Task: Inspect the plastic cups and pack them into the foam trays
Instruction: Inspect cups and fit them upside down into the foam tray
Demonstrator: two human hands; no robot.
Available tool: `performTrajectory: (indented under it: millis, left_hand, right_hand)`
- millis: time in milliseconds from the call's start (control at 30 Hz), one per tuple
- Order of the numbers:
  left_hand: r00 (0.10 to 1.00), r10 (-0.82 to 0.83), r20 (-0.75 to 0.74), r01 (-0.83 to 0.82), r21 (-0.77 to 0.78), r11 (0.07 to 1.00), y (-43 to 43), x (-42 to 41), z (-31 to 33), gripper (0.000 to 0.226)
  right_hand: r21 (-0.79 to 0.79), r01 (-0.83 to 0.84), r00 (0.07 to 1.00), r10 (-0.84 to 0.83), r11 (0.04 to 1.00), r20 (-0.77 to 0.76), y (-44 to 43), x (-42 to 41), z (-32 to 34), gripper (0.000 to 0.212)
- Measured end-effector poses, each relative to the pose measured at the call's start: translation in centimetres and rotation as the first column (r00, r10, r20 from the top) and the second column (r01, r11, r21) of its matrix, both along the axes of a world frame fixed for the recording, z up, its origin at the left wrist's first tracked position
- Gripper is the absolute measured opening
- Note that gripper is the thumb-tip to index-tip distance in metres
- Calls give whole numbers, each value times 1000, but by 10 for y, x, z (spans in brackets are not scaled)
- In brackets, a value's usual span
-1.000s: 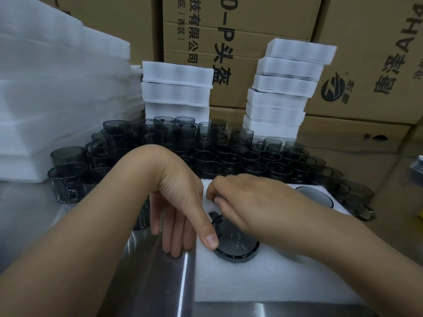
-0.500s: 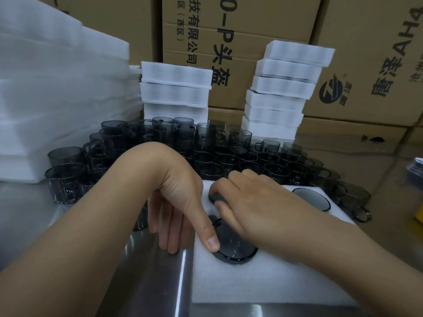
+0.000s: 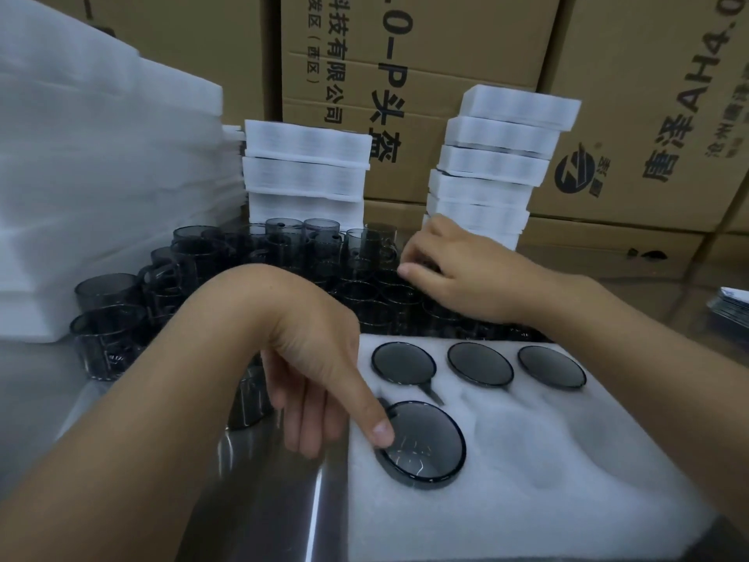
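**Four cups seated in the foam tray (image 3: 547, 460), right hand (image 3: 454, 273) over the loose cups (image 3: 283, 253)**

The foam tray lies on the metal table (image 3: 263, 500). Its far row holds three dark, see-through cups sunk into their pockets, so that only a round face of each shows: the left cup (image 3: 403, 363), the middle cup (image 3: 480, 365) and the right cup (image 3: 551, 367). In the tray's near row the leftmost pocket holds a fourth cup (image 3: 429, 448), with faint raised marks on its face.

The left hand (image 3: 320, 358) hangs over the tray's left edge with the wrist bent. Its thumb (image 3: 381, 429) is straight and the tip presses on the left rim of the fourth cup. The other fingers point down just outside the tray's left edge and hold nothing. Behind those fingers, just left of the tray, a single cup (image 3: 247, 403) stands on the table.

The right hand is beyond the tray's far edge, low over the loose cups, with its fingers curled and its thumb pointing left. Its underside is hidden, so it cannot be told whether it grips a cup.

The loose cups stand upright and crowded along the tray's far edge and off to its far left. Behind them rise two foam stacks (image 3: 306, 172) (image 3: 498, 164). A taller foam pile (image 3: 81, 176) stands far left of the tray. Printed cardboard boxes (image 3: 405, 54) stand behind everything.
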State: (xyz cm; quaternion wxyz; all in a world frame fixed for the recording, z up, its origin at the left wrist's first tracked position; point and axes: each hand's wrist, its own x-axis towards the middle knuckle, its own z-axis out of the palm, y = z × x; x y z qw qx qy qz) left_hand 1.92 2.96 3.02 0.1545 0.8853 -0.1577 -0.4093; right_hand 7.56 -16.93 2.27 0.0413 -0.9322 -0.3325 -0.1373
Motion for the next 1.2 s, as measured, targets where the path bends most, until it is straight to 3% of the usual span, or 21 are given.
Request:
performTrajectory:
  millis: [100, 200, 333, 467, 667, 800, 1033, 1200]
  left_hand:
    - [976, 60, 212, -40, -96, 995, -1, 0, 1, 47]
    - [820, 259, 510, -48, -390, 920, -17, 5, -7, 37]
    - [699, 434, 569, 29, -629, 777, -52, 12, -35, 29]
    - [588, 477, 654, 49, -617, 785, -70, 18, -59, 24]
    - [533, 384, 754, 89, -502, 860, -74, 18, -64, 8]
    - [565, 396, 724, 104, -539, 836, -73, 20, -65, 9]
    - [706, 494, 507, 44, -728, 684, -70, 25, -63, 10]
    - [765, 522, 377, -39, -783, 621, -70, 26, -59, 10]
  right_hand:
    - [45, 142, 990, -141, 989, -9, -2, 38, -1, 36]
    - [-1, 247, 969, -247, 969, -21, -1, 63, -10, 43]
    - [-39, 378, 921, -380, 925, -87, 2, 77, -21, 45]
    - [4, 392, 920, -392, 920, -7, -2, 80, -29, 30]
    - [40, 304, 952, -305, 952, 27, -13, 77, -26, 22]
    - [183, 233, 972, -234, 955, -13, -23, 55, -5, 16]
    - [367, 113, 991, -129, 923, 19, -56, -10, -3, 4]
    - [527, 40, 998, -58, 849, 17, -58, -36, -29, 22]
